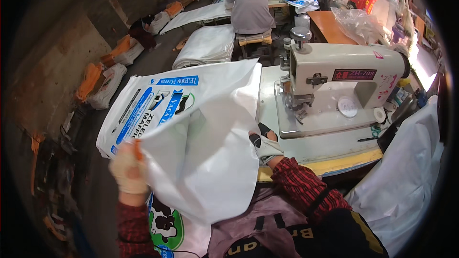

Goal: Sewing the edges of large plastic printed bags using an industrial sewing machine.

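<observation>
Head view: both gloved hands hold 1 white woven sack (201, 138) spread over the worktop (334, 150) beside the sewing machine (334, 86). The left hand (128, 167) has its fingers closed on the sack's left edge; the right hand (265, 147) pinches the right edge. The sack looks light, limp and slippery, best gripped at its edges.

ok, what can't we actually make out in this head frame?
- Left hand: motion-blurred; its fingers on the white woven bag are unclear.
- Right hand: fingers tucked behind the bag's edge, so the hold is hidden.
- Sewing machine needle area: too small to read.
- Person at the far table: seen from behind, head cut by the top edge, hands hidden.
</observation>
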Motion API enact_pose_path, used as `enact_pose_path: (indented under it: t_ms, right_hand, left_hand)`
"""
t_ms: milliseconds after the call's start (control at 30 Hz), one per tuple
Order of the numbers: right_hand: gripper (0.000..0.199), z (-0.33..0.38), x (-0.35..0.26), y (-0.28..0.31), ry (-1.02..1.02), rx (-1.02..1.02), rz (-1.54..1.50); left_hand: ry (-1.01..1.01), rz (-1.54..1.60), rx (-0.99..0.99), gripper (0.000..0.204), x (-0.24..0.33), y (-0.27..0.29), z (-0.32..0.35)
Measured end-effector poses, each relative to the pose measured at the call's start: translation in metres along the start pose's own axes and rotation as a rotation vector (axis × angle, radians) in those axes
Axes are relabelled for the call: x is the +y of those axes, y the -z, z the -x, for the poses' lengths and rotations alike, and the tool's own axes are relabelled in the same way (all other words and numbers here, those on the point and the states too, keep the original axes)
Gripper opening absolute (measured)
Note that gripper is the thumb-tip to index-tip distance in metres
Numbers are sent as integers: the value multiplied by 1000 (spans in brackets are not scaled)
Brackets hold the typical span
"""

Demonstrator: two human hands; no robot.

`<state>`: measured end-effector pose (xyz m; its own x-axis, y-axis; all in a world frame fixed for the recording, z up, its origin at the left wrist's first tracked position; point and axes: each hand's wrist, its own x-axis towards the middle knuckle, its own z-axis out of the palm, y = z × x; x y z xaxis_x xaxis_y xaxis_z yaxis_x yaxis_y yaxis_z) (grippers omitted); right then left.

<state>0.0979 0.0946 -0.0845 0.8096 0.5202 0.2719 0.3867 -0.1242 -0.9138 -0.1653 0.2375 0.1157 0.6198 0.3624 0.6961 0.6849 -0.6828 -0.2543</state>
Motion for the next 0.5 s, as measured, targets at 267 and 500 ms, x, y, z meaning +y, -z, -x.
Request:
enact_pose_path:
  t_ms: [267, 500]
  right_hand:
    - [31, 34, -46, 42, 375, -91, 118]
    - [21, 63, 27, 124, 358, -55, 322]
  left_hand:
    - [-415, 575, -294, 28, 129, -39, -48]
    - [293, 500, -227, 17, 98, -88, -139]
